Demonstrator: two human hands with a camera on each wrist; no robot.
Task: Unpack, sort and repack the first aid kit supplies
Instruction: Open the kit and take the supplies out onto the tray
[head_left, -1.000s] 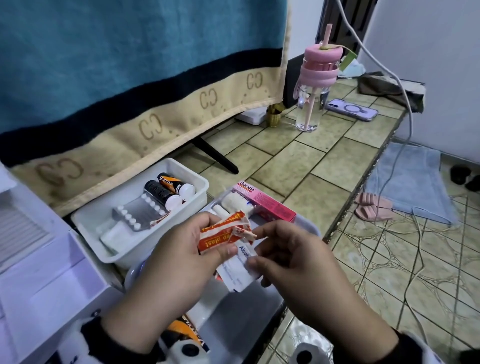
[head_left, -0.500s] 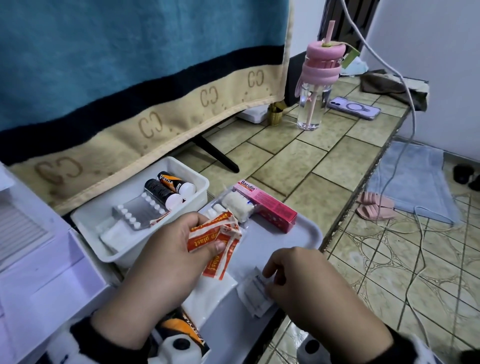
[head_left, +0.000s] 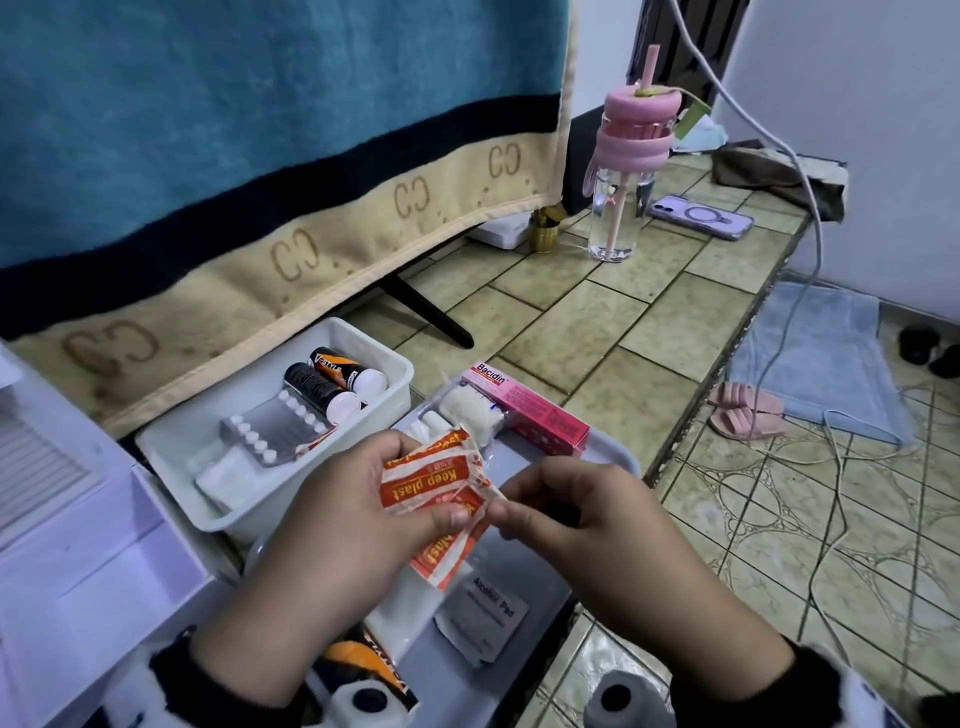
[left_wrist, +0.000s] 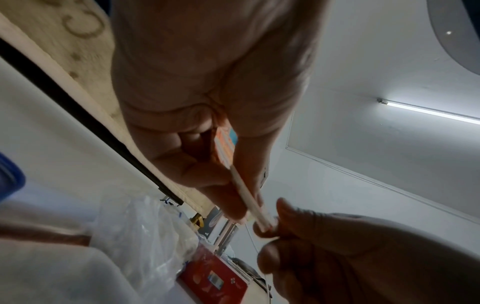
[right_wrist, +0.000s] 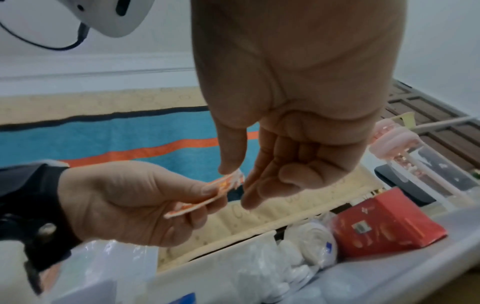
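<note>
My left hand (head_left: 441, 506) holds a small bunch of orange "Keep plast" plaster strips (head_left: 426, 480) over the grey tray (head_left: 615, 457), thumb on top. My right hand (head_left: 501, 512) pinches the strips' right corner between thumb and fingers. The left wrist view shows the strips (left_wrist: 246, 197) edge-on, with the right hand (left_wrist: 270, 228) nipping their end. In the right wrist view the thumb and fingers of my right hand (right_wrist: 237, 181) close on the strips (right_wrist: 205, 197). An alcohol pad packet (head_left: 485, 621) lies on the tray below my hands.
A gauze roll (head_left: 470, 410) and a pink Bacidin box (head_left: 530, 410) lie at the tray's far end. A white bin (head_left: 208, 499) holds two tubes (head_left: 332, 382) and a blister pack (head_left: 270, 431). An open white case (head_left: 78, 545) is at left. The counter edge (head_left: 722, 379) drops off at right.
My right hand laid the alcohol pad packet on the tray, then came back up and took the corner of the plaster strips. The left hand kept the strips throughout.
</note>
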